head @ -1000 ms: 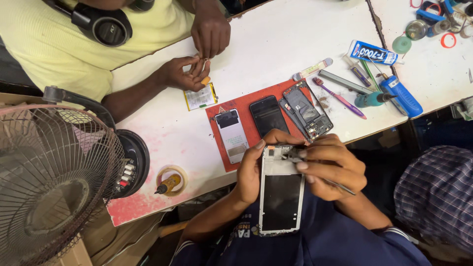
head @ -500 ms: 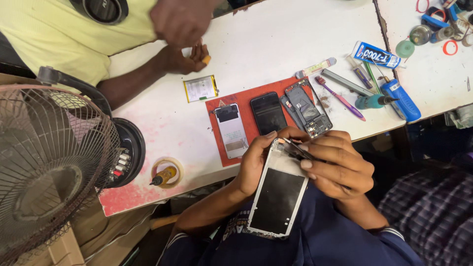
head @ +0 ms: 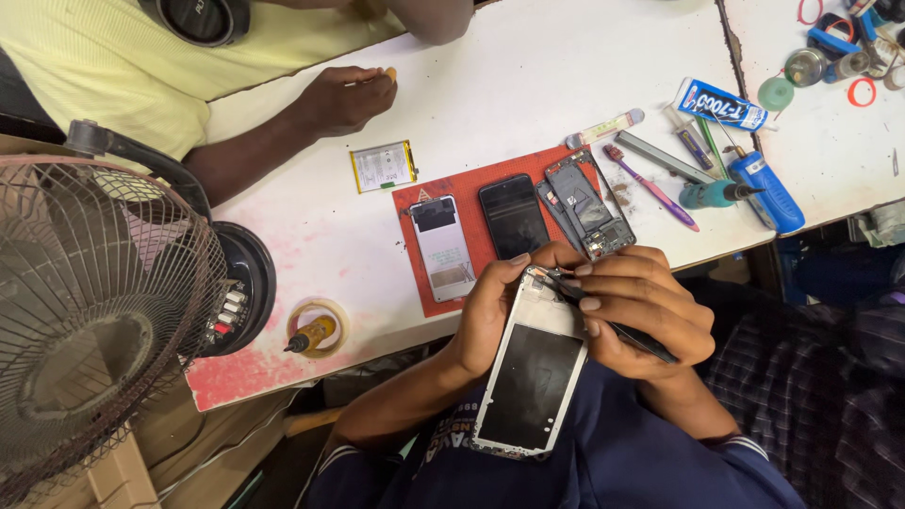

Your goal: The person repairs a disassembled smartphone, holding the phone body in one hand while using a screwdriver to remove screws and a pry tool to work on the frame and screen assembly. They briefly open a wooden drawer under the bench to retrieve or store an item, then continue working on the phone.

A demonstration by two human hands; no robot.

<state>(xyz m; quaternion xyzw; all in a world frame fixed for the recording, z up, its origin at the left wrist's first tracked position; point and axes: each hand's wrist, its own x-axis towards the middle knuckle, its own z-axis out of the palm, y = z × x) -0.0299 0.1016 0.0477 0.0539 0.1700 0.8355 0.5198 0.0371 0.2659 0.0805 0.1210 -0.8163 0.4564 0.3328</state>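
Observation:
My left hand (head: 485, 316) grips the top left edge of a silver phone frame (head: 533, 386) with a dark screen, held over my lap just off the table's near edge. My right hand (head: 646, 306) is closed on a thin black tool (head: 643, 342), whose tip rests at the frame's top end between both hands. Just beyond my hands a red mat (head: 471, 179) carries a pale back panel (head: 443, 247), a black phone (head: 514, 215) and an opened phone housing (head: 589, 203).
A battery (head: 383, 166) lies left of the mat. Another person's hand (head: 341, 97) rests on the far side of the white table. A glue tube (head: 721, 104), blue driver (head: 768, 188) and purple tool (head: 650, 184) lie right. A wire-guard fan (head: 94, 311) stands at the left.
The phone frame has tilted so its lower end swings left. The other person's hands have pulled back from the battery. My right hand stays on the frame's top.

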